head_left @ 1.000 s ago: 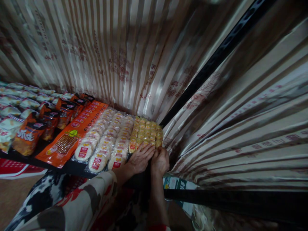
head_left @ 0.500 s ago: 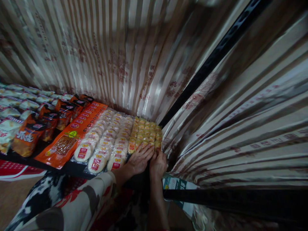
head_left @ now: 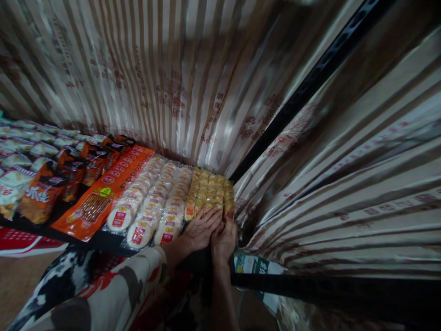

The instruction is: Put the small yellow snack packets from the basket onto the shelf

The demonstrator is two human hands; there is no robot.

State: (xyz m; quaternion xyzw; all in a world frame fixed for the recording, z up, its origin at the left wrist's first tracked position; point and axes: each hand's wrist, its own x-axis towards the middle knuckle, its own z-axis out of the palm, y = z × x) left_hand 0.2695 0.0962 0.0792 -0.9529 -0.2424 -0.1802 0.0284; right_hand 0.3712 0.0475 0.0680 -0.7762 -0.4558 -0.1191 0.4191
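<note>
My left hand (head_left: 200, 231) lies flat, fingers spread, on the near end of a block of small yellow snack packets (head_left: 210, 188) on a dark shelf (head_left: 99, 239). My right hand (head_left: 223, 240) is curled beside it at the right front corner of the same block, fingertips against the nearest packets; whether it grips one is hidden. To the left of this block lie rows of round white rice-cracker packs (head_left: 151, 202) with red labels.
Long orange snack bags (head_left: 103, 195) and darker orange bags (head_left: 43, 193) lie further left, white packets (head_left: 20, 147) beyond. Striped shiny curtain fabric (head_left: 179, 82) covers the back and right side. A black upright rail (head_left: 310, 78) runs diagonally. A printed box (head_left: 255, 264) sits below the shelf.
My right hand has drawn slightly back and down from the packets' corner; my left hand stays flat on them. The view has barely shifted.
</note>
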